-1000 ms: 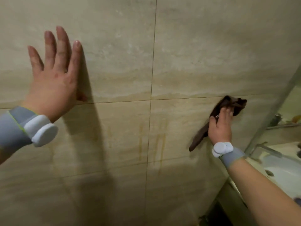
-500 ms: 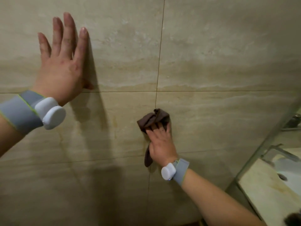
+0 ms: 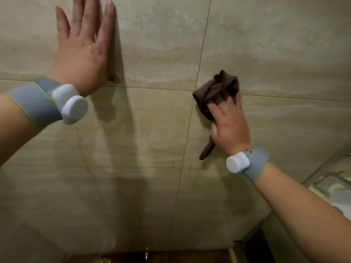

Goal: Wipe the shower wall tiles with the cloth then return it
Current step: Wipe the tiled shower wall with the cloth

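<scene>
Cloth [image 3: 216, 92] is bunched into a dark brown wad under my right hand [image 3: 228, 128], pinned against the shower wall tiles [image 3: 275, 54] right where a horizontal grout line meets the vertical one, with a loose tail hanging below my palm. My fingers [image 3: 215, 111] are spread over the wad and pressing it to the wall, so that hand is closed down on the cloth rather than gripping it in a fist. My left hand [image 3: 83, 52] holds nothing: it lies flat and wide on the upper left tile, fingers splayed, bracing me. I judge I am mid-wipe, with plenty of wall to cover. To do this stroke well I want even pressure through the flat of the fingers, not just the tips, so the wad does not roll out from under them. I would flatten the cloth a little to cover more tile per pass. Faint yellowish streaks [image 3: 83, 145] run down the tile below my left wrist, and those look like they need overlapping passes. I want the brace planted while I reach across.
</scene>
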